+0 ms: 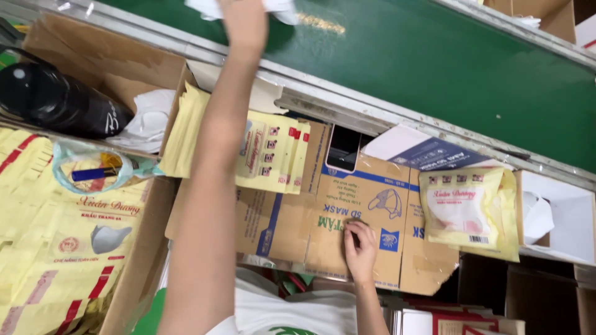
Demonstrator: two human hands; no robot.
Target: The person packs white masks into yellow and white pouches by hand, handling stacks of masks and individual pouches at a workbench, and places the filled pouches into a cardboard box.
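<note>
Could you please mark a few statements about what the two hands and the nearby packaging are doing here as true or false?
1. The left hand reaches up over the green conveyor belt to a white item. True.
2. The right hand is lifted clear of everything. False: it rests on the flattened cardboard box.
3. A yellow packet lies on the cardboard to the right of the right hand. True.
4. The black bottle stands on the conveyor belt. False: it lies at the far left, away from the belt.
5. The belt is red. False: it is green.
</note>
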